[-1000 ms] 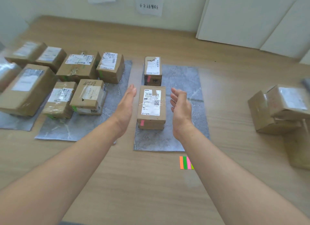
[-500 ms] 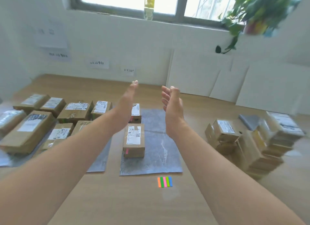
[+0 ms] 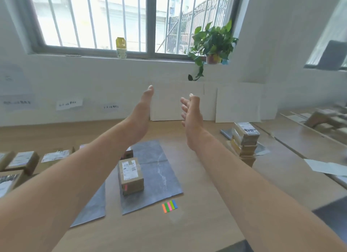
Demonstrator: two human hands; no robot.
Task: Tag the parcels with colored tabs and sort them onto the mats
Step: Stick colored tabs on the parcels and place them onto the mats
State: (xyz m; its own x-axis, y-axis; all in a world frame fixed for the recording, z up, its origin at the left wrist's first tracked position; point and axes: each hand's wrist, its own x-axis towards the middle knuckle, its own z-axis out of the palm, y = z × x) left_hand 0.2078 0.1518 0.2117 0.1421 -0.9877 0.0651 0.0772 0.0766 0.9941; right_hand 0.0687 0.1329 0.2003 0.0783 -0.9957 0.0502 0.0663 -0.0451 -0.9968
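Left hand and right hand have risen. The parcel lies with its long axis pointing away. Palms face each other, fingers loosely extended, holding nothing.

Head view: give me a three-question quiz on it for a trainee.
1. True or false: the left hand and the right hand both hold nothing.
2. The tab on the near parcel on the grey mat is: A green, B pink, C blue.
3. Fill in: the stack of parcels stands to that mat's ___.
Key: 1 true; 2 B; 3 right.
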